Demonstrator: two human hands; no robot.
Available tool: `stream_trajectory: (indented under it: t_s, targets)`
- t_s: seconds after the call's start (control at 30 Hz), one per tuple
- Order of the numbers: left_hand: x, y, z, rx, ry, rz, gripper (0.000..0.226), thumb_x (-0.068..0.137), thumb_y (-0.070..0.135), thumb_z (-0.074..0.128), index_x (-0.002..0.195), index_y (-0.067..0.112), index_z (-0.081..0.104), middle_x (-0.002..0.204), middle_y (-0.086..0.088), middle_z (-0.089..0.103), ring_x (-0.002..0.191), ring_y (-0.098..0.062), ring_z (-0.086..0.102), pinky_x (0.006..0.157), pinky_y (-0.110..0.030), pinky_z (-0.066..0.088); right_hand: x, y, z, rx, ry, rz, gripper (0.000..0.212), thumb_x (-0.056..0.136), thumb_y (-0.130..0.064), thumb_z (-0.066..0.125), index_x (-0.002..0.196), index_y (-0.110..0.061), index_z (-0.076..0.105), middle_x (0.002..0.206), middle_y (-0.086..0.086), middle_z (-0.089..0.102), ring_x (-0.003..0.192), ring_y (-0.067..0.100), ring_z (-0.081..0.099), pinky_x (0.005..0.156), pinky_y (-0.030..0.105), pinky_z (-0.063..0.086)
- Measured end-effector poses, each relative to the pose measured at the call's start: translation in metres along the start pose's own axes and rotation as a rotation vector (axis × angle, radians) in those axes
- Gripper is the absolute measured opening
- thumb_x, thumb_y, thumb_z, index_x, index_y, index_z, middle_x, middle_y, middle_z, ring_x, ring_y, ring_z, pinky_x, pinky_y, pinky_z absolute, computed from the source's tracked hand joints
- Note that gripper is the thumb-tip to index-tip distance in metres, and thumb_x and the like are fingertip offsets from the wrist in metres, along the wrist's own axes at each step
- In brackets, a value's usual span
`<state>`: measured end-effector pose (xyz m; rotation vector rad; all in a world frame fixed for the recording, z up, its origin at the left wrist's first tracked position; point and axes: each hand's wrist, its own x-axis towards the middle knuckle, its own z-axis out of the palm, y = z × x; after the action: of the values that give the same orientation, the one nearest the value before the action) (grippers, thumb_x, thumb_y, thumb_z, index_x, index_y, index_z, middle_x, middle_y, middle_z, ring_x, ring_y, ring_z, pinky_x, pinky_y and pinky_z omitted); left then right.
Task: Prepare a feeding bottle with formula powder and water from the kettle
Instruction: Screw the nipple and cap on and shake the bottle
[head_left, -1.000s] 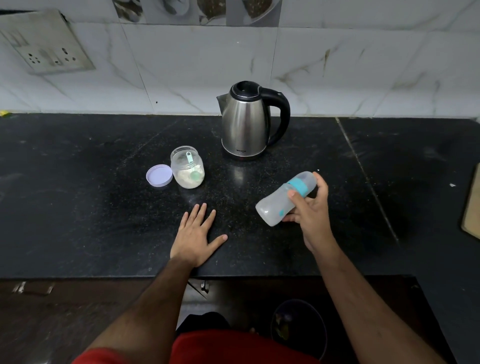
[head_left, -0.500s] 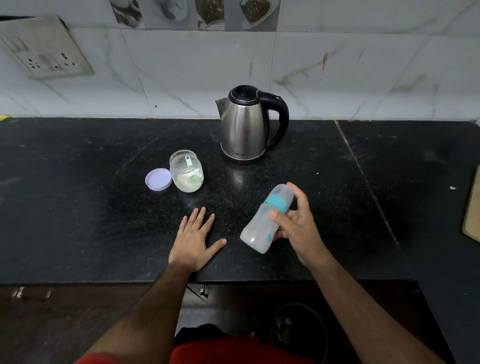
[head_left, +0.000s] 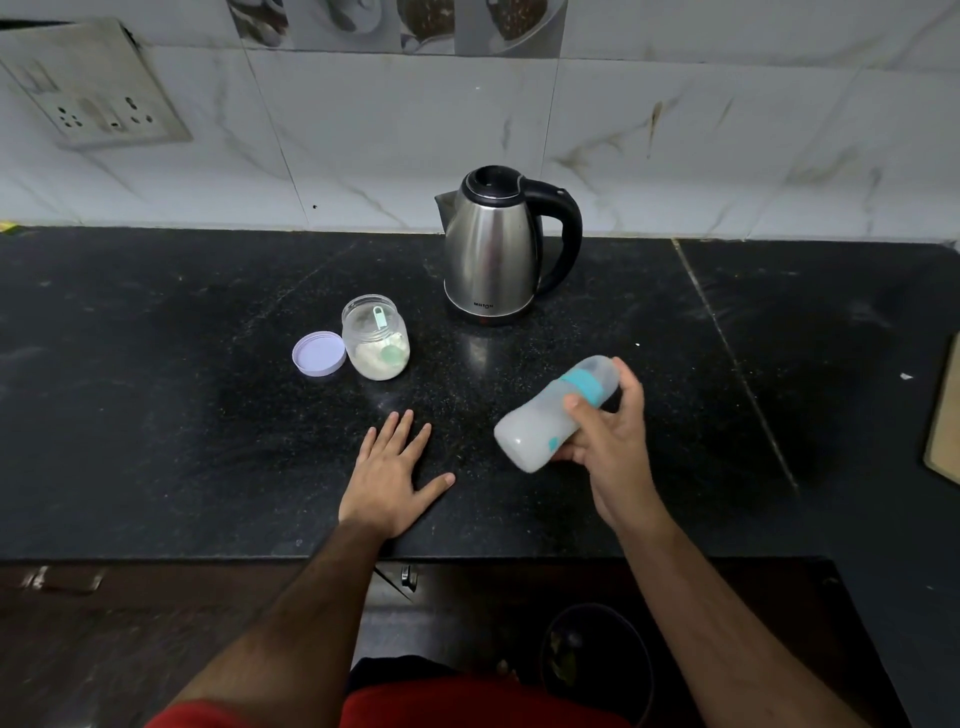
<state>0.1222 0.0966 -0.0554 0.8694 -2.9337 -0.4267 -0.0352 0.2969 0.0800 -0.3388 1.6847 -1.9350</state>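
Fingers (head_left: 582, 410) of the right hand (head_left: 610, 447) wrapped round the feeding bottle (head_left: 550, 415), held tilted above the surface (head_left: 156, 415), teal collar end pointing up-right, base toward the left hand (head_left: 389, 483) lying flat and spread; jar of formula (head_left: 375, 338) and kettle (head_left: 491, 244) stand beyond.

The kettle (head_left: 491, 249) stands at frame centre-top on the counter (head_left: 156, 441); the jar (head_left: 375, 338) lies lower left of it, its lid (head_left: 318, 353) touching its left. The bottle (head_left: 556, 413) is tilted at centre-right, the left hand (head_left: 389, 483) flat below the jar.

Brushed steel kettle (head_left: 491, 254), speckled countertop (head_left: 156, 389)
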Motion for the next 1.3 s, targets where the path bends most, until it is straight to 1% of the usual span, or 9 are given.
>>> stream_trajectory:
  t_s: [0.07,0.2,0.4,0.57,0.77,0.97,1.07,1.13,1.3]
  targets:
    - [0.0,0.0,0.0,0.0,-0.003,-0.001,0.088,0.084,0.08,0.026,0.156,0.029,0.023,0.166,0.001,0.006,0.153,-0.013,-0.005,0.125,-0.04,-0.003,-0.001,0.001,0.001,0.022,0.014,0.005,0.068,0.096,-0.013,0.059,0.151,-0.03,0.021,0.117,0.004,0.061,0.103,0.024,0.069,0.066,0.038,0.059]
    - [0.001,-0.001,0.001,-0.006,0.009,0.0,0.087,0.085,0.079,0.03,0.155,0.028,0.025,0.166,0.0,0.008,0.153,-0.014,-0.004,0.125,-0.04,-0.001,-0.01,0.002,0.004,-0.078,-0.166,0.063,0.07,0.094,-0.01,0.061,0.148,-0.034,0.025,0.117,0.007,0.064,0.097,0.018,0.072,0.066,0.033,0.059]
    - [0.0,-0.001,0.002,-0.011,0.015,0.002,0.086,0.086,0.079,0.031,0.155,0.028,0.025,0.166,0.0,0.008,0.153,-0.014,-0.003,0.125,-0.04,-0.002,-0.003,-0.002,0.001,0.061,0.029,0.009,0.061,0.097,-0.017,0.059,0.146,-0.032,0.028,0.124,0.009,0.06,0.108,0.03,0.067,0.074,0.049,0.06]
    - [0.001,-0.001,0.001,-0.015,0.013,0.0,0.085,0.087,0.078,0.034,0.155,0.028,0.025,0.166,0.0,0.008,0.153,-0.013,-0.004,0.125,-0.04,-0.002,-0.014,-0.001,0.001,-0.049,-0.172,0.088,0.067,0.094,-0.009,0.06,0.146,-0.036,0.028,0.119,0.008,0.062,0.099,0.021,0.072,0.068,0.034,0.059]
    - [0.0,-0.001,0.002,-0.018,0.02,-0.001,0.087,0.085,0.079,0.03,0.155,0.028,0.026,0.166,0.001,0.009,0.153,-0.013,-0.003,0.125,-0.04,-0.001,-0.003,-0.002,-0.001,0.095,0.052,0.018,0.059,0.097,-0.016,0.059,0.145,-0.033,0.029,0.125,0.009,0.06,0.107,0.031,0.068,0.071,0.045,0.06]
    - [0.001,0.0,0.001,-0.01,0.009,-0.006,0.088,0.084,0.08,0.028,0.155,0.028,0.025,0.166,0.001,0.008,0.153,-0.012,-0.004,0.125,-0.04,-0.001,-0.011,0.0,-0.003,-0.028,-0.168,0.098,0.068,0.093,-0.011,0.063,0.146,-0.036,0.029,0.123,0.011,0.062,0.102,0.025,0.07,0.069,0.036,0.059]
    - [0.001,-0.001,0.002,-0.006,0.012,-0.006,0.087,0.085,0.079,0.029,0.155,0.028,0.025,0.166,0.001,0.008,0.153,-0.012,-0.004,0.125,-0.04,-0.001,-0.004,-0.005,-0.005,0.059,-0.038,0.053,0.067,0.091,-0.02,0.065,0.146,-0.034,0.03,0.124,0.01,0.06,0.106,0.029,0.069,0.07,0.04,0.059]
    - [0.0,0.0,0.002,-0.006,0.015,-0.005,0.088,0.084,0.08,0.028,0.155,0.028,0.026,0.166,0.001,0.009,0.153,-0.012,-0.003,0.125,-0.04,-0.001,-0.001,-0.005,-0.005,0.091,0.013,0.037,0.062,0.096,-0.016,0.06,0.146,-0.033,0.028,0.123,0.01,0.06,0.108,0.03,0.068,0.071,0.042,0.059]
    - [0.001,-0.001,0.002,-0.003,0.016,-0.005,0.089,0.083,0.081,0.026,0.155,0.028,0.027,0.166,0.0,0.01,0.153,-0.013,-0.002,0.125,-0.04,0.0,-0.01,-0.003,-0.004,-0.059,-0.191,0.104,0.066,0.094,-0.008,0.06,0.146,-0.035,0.029,0.108,0.006,0.067,0.091,0.019,0.073,0.067,0.036,0.06]
